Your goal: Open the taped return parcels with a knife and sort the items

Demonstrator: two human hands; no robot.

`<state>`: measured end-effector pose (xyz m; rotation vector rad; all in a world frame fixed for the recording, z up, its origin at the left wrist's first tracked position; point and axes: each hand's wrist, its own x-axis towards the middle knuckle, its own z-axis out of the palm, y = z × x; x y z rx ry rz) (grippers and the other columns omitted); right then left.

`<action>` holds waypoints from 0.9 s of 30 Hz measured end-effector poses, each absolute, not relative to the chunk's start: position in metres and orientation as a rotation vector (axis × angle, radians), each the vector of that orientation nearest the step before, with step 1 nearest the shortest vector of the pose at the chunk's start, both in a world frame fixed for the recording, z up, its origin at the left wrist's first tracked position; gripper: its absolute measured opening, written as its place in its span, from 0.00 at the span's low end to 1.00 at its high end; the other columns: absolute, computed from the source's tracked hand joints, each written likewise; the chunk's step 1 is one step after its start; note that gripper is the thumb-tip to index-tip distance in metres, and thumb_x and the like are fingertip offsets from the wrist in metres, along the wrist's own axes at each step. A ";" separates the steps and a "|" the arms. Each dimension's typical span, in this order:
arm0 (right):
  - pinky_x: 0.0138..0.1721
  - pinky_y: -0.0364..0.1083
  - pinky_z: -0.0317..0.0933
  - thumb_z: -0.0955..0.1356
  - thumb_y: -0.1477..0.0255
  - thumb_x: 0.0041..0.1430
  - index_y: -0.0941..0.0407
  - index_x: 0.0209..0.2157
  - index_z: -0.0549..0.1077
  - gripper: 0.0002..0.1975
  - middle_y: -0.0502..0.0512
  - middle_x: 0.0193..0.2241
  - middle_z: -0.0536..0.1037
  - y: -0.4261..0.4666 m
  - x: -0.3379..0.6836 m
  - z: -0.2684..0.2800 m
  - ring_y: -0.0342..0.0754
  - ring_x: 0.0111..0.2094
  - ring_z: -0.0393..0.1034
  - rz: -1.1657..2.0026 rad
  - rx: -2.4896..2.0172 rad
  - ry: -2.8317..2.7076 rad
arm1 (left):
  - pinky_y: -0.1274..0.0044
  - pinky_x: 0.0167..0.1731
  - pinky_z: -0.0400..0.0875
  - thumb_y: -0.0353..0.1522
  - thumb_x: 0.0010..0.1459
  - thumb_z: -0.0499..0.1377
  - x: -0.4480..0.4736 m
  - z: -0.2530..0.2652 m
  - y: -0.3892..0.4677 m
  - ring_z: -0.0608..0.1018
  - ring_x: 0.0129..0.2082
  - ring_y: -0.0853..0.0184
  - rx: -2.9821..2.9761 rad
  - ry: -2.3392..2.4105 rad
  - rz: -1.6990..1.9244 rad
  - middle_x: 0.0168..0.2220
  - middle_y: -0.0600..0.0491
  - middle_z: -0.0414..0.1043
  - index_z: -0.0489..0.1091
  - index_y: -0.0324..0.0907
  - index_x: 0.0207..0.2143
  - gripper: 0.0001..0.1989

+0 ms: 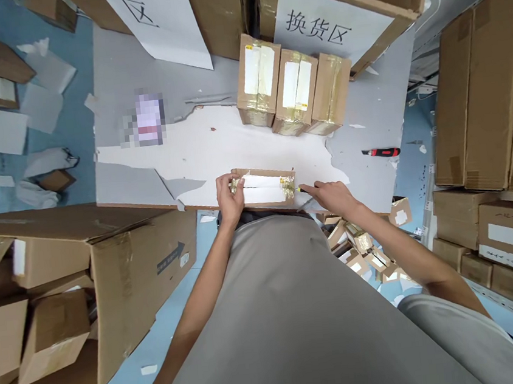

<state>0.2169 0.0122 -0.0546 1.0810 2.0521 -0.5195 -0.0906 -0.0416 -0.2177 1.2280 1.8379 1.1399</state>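
Observation:
A small cardboard box (263, 192) with a white label and shiny tape lies lengthwise at the table's front edge. My left hand (230, 196) is closed around its left end, the thumb on top. At the opposite end, my right hand (334, 196) grips a slim cutting knife (303, 189), with a yellow part showing close to the taped end. My fingers cover most of the knife, so its exact shape and any contact with the tape are hard to see. Beyond my right hand, a red and black utility knife (381, 152) rests on the table.
Three taped boxes (294, 90) stand side by side farther back, against a large open carton (347, 5) with a paper sign. At left, another big carton (126, 303) holds several boxes. Stacked cartons (489, 94) line the right side. Scraps and boxes litter the blue floor (178, 322).

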 end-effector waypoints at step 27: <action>0.24 0.42 0.64 0.82 0.45 0.50 0.57 0.40 0.80 0.31 0.42 0.19 0.73 -0.011 0.165 -0.147 0.42 0.20 0.67 -2.240 2.612 1.301 | 0.68 0.51 0.79 0.56 0.70 0.60 -0.154 -0.247 -0.029 0.81 0.45 0.60 1.114 1.925 1.052 0.47 0.46 0.79 0.75 0.46 0.50 0.24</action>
